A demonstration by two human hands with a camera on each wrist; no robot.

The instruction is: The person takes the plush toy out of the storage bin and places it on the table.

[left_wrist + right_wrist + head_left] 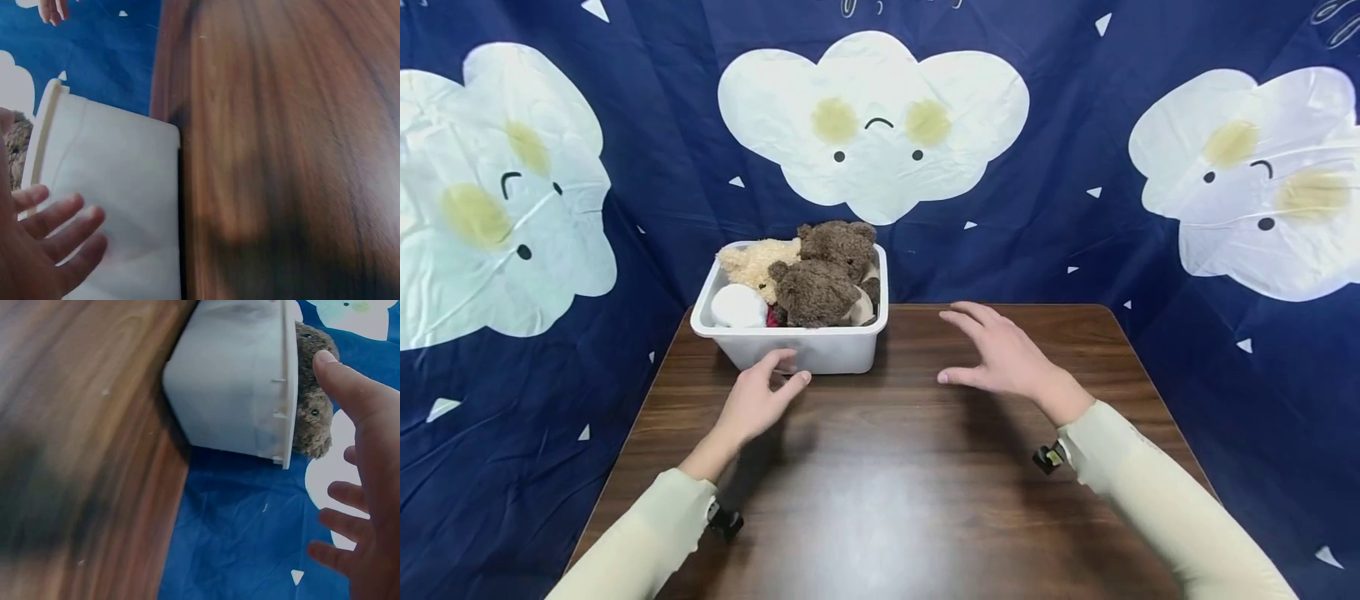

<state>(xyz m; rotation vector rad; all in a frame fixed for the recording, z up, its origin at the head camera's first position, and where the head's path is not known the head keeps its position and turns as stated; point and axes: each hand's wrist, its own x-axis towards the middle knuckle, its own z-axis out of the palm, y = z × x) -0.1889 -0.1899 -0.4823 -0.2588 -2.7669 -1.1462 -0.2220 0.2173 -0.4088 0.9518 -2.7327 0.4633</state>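
Observation:
A white plastic bin (805, 354) stands at the back left of the table, filled with stuffed toys. Two dark brown teddy bears (816, 292) lie on its right side, a cream plush toy (756, 262) at the back left, and a white fluffy one (739, 307) at the front left. My left hand (763, 400) hovers before the bin's front wall, fingers loosely bent, holding nothing. In the left wrist view its fingers (69, 225) spread beside that wall. To the right of the bin, my right hand (1003, 354) is held over the table, fingers spread and nothing in them.
The brown wood-grain table (880, 467) carries the bin at its far edge. Behind and on both sides hangs a dark blue cloth (1045, 250) with printed clouds. Dark wrist devices sit on both sleeves (647, 533).

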